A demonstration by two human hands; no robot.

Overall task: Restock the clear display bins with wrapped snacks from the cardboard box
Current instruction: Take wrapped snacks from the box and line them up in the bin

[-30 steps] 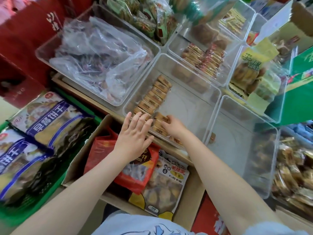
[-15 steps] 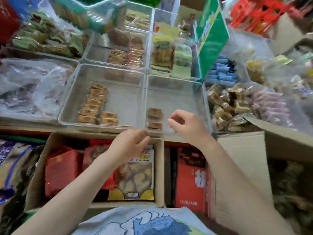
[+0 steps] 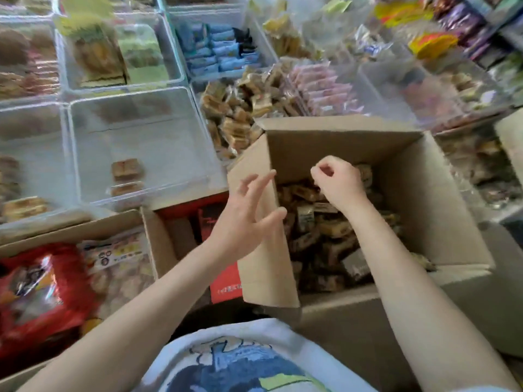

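Note:
An open cardboard box (image 3: pixel 424 193) stands at the right, half full of brown wrapped snacks (image 3: pixel 325 230). My right hand (image 3: pixel 339 179) hovers over those snacks inside the box with its fingers curled, and I see nothing in it. My left hand (image 3: pixel 246 213) is spread open beside the box's left flap, fingers apart, holding nothing. To the left lies a clear display bin (image 3: pixel 147 131) with two of the brown wrapped snacks (image 3: pixel 126 168) near its front.
Neighbouring clear bins hold brown snacks (image 3: pixel 235 120), pink wrapped ones (image 3: pixel 322 89) and blue packets (image 3: pixel 220 52). A second cardboard box at lower left contains red bags (image 3: pixel 36 292). Red packages (image 3: pixel 223 278) sit between the two boxes.
My view has swung right from the bins to the cardboard box. Both hands left the bin's front edge; the right now hangs over the snacks in the box, the left by its flap.

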